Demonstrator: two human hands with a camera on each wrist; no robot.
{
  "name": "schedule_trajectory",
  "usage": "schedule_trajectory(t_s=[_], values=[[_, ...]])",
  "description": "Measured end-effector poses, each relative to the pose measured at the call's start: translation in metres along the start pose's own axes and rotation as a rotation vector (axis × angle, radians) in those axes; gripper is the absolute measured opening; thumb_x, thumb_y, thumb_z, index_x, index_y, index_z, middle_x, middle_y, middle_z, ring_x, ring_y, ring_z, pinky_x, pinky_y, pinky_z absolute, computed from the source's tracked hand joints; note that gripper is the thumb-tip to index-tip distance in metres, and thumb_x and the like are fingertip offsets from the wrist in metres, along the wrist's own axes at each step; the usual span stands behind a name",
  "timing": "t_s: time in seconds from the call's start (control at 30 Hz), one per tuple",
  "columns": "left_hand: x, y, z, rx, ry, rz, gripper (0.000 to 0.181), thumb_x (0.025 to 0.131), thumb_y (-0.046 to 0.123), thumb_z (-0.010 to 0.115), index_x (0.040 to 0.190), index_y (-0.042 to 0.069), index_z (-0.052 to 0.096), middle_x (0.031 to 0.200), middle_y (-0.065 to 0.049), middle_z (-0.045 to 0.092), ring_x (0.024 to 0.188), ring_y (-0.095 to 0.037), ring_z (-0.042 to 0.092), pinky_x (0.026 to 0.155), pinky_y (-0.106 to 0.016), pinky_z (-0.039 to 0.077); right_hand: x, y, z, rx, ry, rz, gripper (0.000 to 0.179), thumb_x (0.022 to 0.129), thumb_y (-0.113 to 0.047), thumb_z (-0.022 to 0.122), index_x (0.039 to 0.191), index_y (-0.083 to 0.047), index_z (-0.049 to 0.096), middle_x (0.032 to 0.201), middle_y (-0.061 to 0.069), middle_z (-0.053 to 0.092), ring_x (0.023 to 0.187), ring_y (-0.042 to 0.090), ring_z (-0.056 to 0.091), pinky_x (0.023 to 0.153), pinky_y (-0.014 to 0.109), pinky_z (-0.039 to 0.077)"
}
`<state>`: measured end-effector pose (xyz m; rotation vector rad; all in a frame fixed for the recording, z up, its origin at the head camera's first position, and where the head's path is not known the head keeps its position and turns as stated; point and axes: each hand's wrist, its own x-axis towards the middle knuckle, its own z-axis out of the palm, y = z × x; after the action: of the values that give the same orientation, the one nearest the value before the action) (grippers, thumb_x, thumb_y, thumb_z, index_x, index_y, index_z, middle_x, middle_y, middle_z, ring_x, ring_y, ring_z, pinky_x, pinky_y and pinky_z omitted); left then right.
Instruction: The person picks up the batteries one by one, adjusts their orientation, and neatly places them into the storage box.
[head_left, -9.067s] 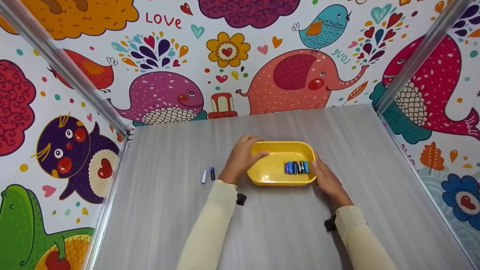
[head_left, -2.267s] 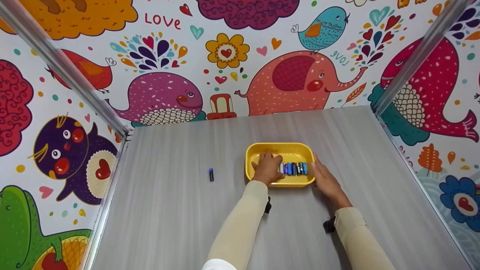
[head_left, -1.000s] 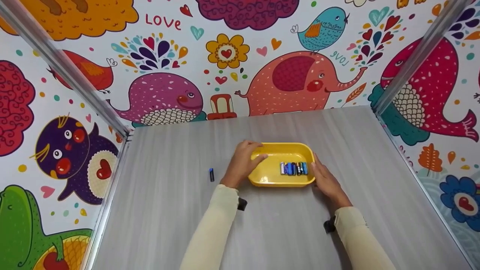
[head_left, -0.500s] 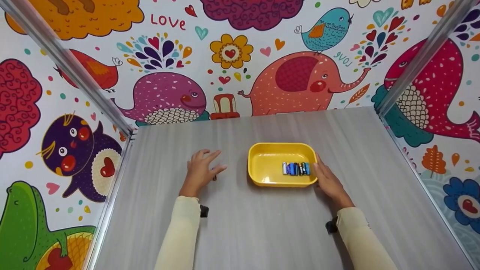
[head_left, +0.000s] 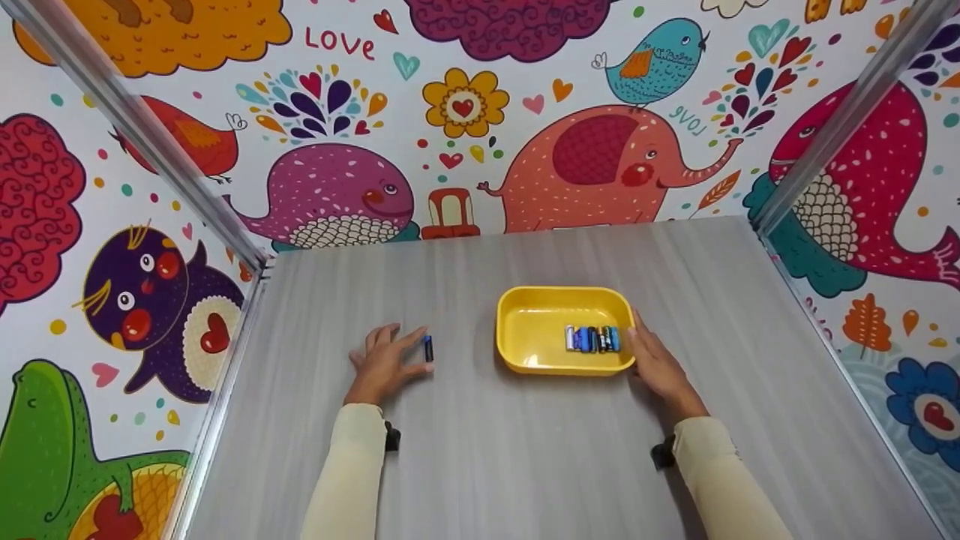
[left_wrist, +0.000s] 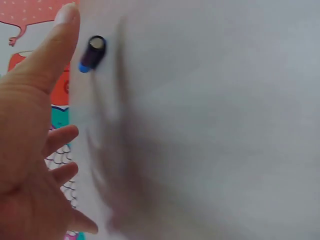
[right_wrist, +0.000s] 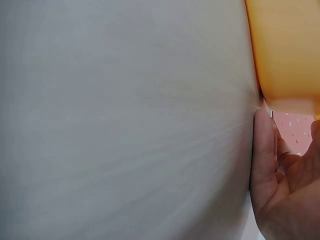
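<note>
My left hand (head_left: pixel 382 366) is spread low over the table, with thumb and forefinger on either side of a loose battery (head_left: pixel 428 349). That battery is dark with a blue end; in the left wrist view the battery (left_wrist: pixel 93 52) lies beside the thumb (left_wrist: pixel 47 55), with a gap between them. The yellow tray (head_left: pixel 525 367) stands to the right. Inside it, a row of several batteries (head_left: pixel 592 339), mostly blue and black with a silver one at the left end, lies toward the right wall. My right hand (head_left: pixel 664 371) rests against the tray's right side, fingers extended.
A grey wood-grain table (head_left: pixel 517 457) lies under everything. Cartoon-printed panels (head_left: pixel 465 172) rise at the back and both sides, with metal posts (head_left: pixel 840 120) at the corners. Black straps sit at both wrists.
Earlier, the left hand set a silver battery into the tray's row. It has since moved left from the tray to the loose battery on the table. The right hand stays at the tray.
</note>
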<state>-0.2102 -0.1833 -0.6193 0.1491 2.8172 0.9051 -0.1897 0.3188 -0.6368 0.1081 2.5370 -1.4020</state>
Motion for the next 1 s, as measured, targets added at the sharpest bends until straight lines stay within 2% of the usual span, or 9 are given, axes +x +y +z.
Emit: schedule_trajectory(t_s=[0.17,0.37,0.7,1.0], values=[[0.003,-0.004,0.004,0.01,-0.009,-0.007,0.077,0.082,0.046,0.083,0.15,0.043,0.048,0.166,-0.011,0.028,0.156,-0.038,0.01,0.105,-0.088,-0.006,-0.001,0.002,0.0,-0.019,0.008,0.011,0.067,0.108,-0.06,0.023,0.164,-0.035,-0.002,0.159,0.023,0.029,0.117,0.038,0.05,0.077,0.033,0.051],[0.008,-0.003,0.007,0.013,0.003,-0.026,0.074,0.081,0.044,0.084,0.148,0.042,0.052,0.165,-0.011,0.028,0.155,-0.039,0.011,0.104,-0.089,-0.006,-0.001,0.003,-0.001,-0.031,0.015,0.02,0.071,0.104,-0.067,0.021,0.164,-0.036,-0.001,0.158,0.024,0.03,0.116,0.039,0.053,0.076,0.033,0.052],[0.01,-0.005,0.013,0.036,0.02,-0.035,0.066,0.083,0.044,0.083,0.144,0.042,0.056,0.165,-0.01,0.028,0.155,-0.039,0.009,0.099,-0.092,-0.008,-0.002,0.001,-0.001,-0.025,0.006,0.06,0.067,0.106,-0.063,0.023,0.163,-0.039,-0.001,0.157,0.022,0.031,0.12,0.038,0.05,0.083,0.038,0.053],[0.012,-0.004,0.014,0.024,0.037,-0.028,0.06,0.085,0.044,0.081,0.141,0.041,0.06,0.165,-0.009,0.03,0.155,-0.039,0.009,0.096,-0.092,-0.01,-0.002,0.002,-0.001,-0.028,0.011,0.045,0.071,0.104,-0.067,0.022,0.164,-0.036,-0.001,0.149,0.022,0.036,0.105,0.035,0.053,0.075,0.032,0.05]])
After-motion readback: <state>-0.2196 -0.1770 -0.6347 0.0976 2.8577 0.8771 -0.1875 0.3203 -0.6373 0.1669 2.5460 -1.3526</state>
